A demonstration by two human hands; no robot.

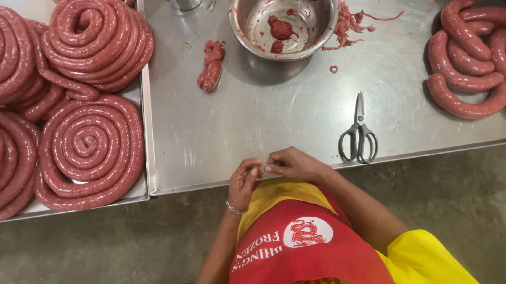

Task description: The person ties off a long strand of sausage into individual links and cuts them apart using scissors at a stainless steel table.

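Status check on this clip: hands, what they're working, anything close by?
Left hand and right hand pinched together at table edge; held item too small to tell. Scissors beside them.

The only label-like thing in view is the printed patch [308,232] on the red apron [316,259], low in the middle of the picture, below the edge of the steel surface [254,118]. The patch is a white round disc with a red figure drawn inside it, and white lettering runs beside it and along the apron's lower edge. No packages, signs or screens show anywhere else.
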